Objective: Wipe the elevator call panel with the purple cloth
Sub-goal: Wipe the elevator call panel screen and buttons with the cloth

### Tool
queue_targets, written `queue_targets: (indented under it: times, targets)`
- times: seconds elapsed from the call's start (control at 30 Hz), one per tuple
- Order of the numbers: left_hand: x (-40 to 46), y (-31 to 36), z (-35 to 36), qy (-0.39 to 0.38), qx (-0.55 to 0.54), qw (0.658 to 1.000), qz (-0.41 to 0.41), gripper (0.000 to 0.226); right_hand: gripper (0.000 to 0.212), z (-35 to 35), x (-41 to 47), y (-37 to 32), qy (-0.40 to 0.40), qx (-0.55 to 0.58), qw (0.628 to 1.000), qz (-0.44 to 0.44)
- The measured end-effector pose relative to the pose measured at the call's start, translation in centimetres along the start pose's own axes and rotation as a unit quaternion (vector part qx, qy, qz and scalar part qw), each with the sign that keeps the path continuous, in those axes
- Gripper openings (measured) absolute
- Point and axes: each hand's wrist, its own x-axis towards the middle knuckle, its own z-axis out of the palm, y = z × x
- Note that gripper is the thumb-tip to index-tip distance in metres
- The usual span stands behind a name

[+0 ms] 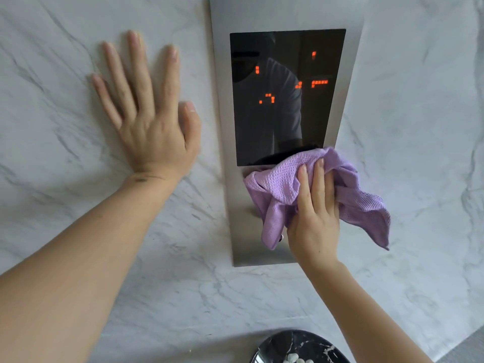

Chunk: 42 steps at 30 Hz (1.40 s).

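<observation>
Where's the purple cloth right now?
In the head view, the purple cloth is bunched in the right hand, pressed against the steel call panel just below the dark display's lower right corner.

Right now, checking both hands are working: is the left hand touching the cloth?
No, the left hand lies flat on the marble wall, apart from the purple cloth.
</observation>
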Motion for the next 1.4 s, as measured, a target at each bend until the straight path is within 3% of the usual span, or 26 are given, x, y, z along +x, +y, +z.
queue_targets:
  times: [0.4, 0.73, 0.97, 1.2, 1.4]
  targets:
    - [-3.9, 0.8, 0.8, 0.021, -0.008, 0.999, -0.024, 0.052, 0.089, 1.1, -8.8, 0.1, -0.122, -0.013, 0.99, 0.066]
    - [-4.6, 1.0, 0.9, 0.018, -0.03, 0.999, -0.029, 0.053, 0.071, 1.7, -7.4, -0.4, -0.092, 0.005, 0.994, 0.062]
    - [-4.6, 0.8, 0.8, 0.008, -0.037, 0.999, -0.031, 0.055, 0.111, 2.0, -14.5, -0.4, -0.228, -0.018, 0.967, 0.113]
    - [-4.5, 0.9, 0.9, 0.008, -0.043, 0.999, -0.029, 0.058, 0.115, 1.8, -13.7, -1.2, -0.208, 0.016, 0.968, 0.142]
    - [-4.5, 0.7, 1.1, 0.008, -0.041, 0.999, -0.026, 0.059, 0.115, 2.3, -15.8, -0.6, -0.255, -0.012, 0.957, 0.137]
